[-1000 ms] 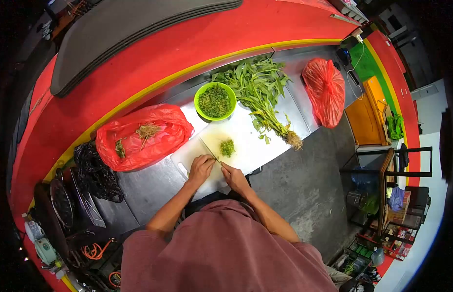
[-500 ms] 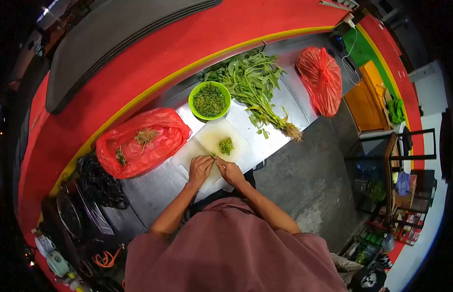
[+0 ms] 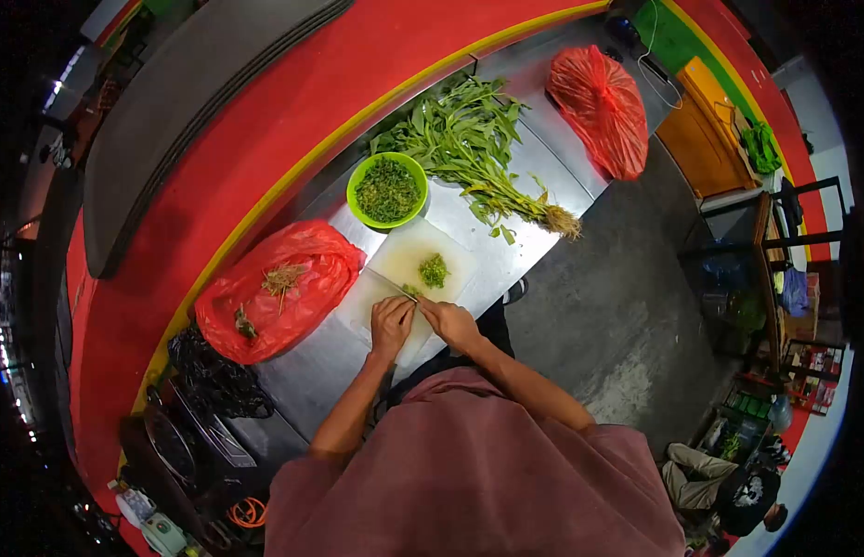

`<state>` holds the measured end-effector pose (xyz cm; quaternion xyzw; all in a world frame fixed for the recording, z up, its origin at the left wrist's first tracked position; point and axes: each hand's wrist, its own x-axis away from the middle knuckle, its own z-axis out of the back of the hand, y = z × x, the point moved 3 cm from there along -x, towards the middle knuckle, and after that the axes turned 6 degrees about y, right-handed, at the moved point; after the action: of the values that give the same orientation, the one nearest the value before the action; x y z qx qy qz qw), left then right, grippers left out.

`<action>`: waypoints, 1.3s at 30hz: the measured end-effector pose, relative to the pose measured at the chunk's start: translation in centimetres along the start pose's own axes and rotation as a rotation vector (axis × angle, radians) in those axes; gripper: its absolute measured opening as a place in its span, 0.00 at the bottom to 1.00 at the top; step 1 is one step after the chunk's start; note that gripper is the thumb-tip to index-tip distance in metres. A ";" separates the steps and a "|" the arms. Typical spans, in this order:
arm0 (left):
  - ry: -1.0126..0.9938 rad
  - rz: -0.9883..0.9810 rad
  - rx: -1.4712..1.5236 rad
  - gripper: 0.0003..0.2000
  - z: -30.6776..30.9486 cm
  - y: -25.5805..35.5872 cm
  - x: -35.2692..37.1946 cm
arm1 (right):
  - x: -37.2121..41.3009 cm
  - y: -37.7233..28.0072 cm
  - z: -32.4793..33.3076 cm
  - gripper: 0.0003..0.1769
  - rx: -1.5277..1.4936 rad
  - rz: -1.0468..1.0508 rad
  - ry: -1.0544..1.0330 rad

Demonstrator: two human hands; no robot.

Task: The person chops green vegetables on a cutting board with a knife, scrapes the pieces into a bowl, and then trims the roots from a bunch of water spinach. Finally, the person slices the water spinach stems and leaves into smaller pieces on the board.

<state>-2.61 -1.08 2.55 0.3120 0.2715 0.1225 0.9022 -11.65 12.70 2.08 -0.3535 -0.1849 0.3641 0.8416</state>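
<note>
My right hand (image 3: 452,325) is closed around the handle end of a knife (image 3: 387,279), whose thin blade points to the upper left over the white cutting board (image 3: 460,249). Beside it, my left hand (image 3: 392,325) has curled fingers close to the blade, gripping green stems that are mostly hidden under them. A few cut green bits (image 3: 410,290) lie against the blade. Farther up the board sits a small pile of chopped greens (image 3: 434,271). Just beyond the board stands a lime-green bowl (image 3: 354,206) filled with chopped greens.
A bunch of rooted leafy greens (image 3: 469,139) lies behind the board. An open red plastic bag (image 3: 311,316) with root scraps is at left, near a black bag (image 3: 214,371). At back right stands a tied red bag (image 3: 599,111). Another person (image 3: 729,487) is at lower right.
The whole view has shifted and turned slightly. More cut green bits show by the blade. Both hands stay together at the knife. The other person at lower right shows more fully.
</note>
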 end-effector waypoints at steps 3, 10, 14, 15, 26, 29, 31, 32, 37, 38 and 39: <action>-0.037 0.040 0.018 0.09 0.3 0.2 -0.1 | 0.0 0.3 0.4 0.21 0.077 -0.032 -0.057; 0.017 0.061 0.033 0.08 -0.7 0.2 0.2 | 0.4 2.0 2.9 0.22 0.120 -0.047 0.026; -0.011 0.036 0.024 0.08 -0.6 0.1 -0.1 | 0.8 1.0 4.1 0.23 -0.096 -0.136 -0.004; -0.025 0.033 0.037 0.09 -0.6 -0.1 0.0 | 1.1 0.9 4.0 0.24 -0.155 -0.149 -0.057; -0.026 -0.088 -0.025 0.09 -0.5 -0.6 -0.1 | 3.2 0.2 2.7 0.24 -0.240 -0.166 -0.077; -0.045 -0.078 -0.018 0.09 -0.3 -0.4 -0.4 | 2.3 0.0 3.0 0.24 -0.222 -0.232 -0.149; -0.034 -0.065 -0.019 0.09 -0.3 -0.3 -0.4 | 2.1 0.5 2.2 0.22 -0.133 -0.103 -0.045; -0.033 -0.064 -0.017 0.09 -0.3 -0.2 -0.5 | 2.1 1.4 1.1 0.22 -0.130 -0.105 -0.046; -0.052 -0.050 -0.063 0.09 -0.1 0.2 -0.5 | 0.4 0.3 1.6 0.21 -0.097 -0.111 -0.072; -0.047 -0.044 -0.058 0.09 0.0 0.3 -0.5 | 0.2 -0.2 1.9 0.21 -0.086 -0.145 -0.108; -0.043 -0.048 -0.060 0.09 0.0 0.3 -0.6 | -0.1 -0.6 2.3 0.21 -0.124 -0.086 -0.041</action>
<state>-3.08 -1.06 3.02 0.2809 0.2560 0.1020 0.9193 -12.71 13.41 4.06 -0.3891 -0.2390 0.3228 0.8290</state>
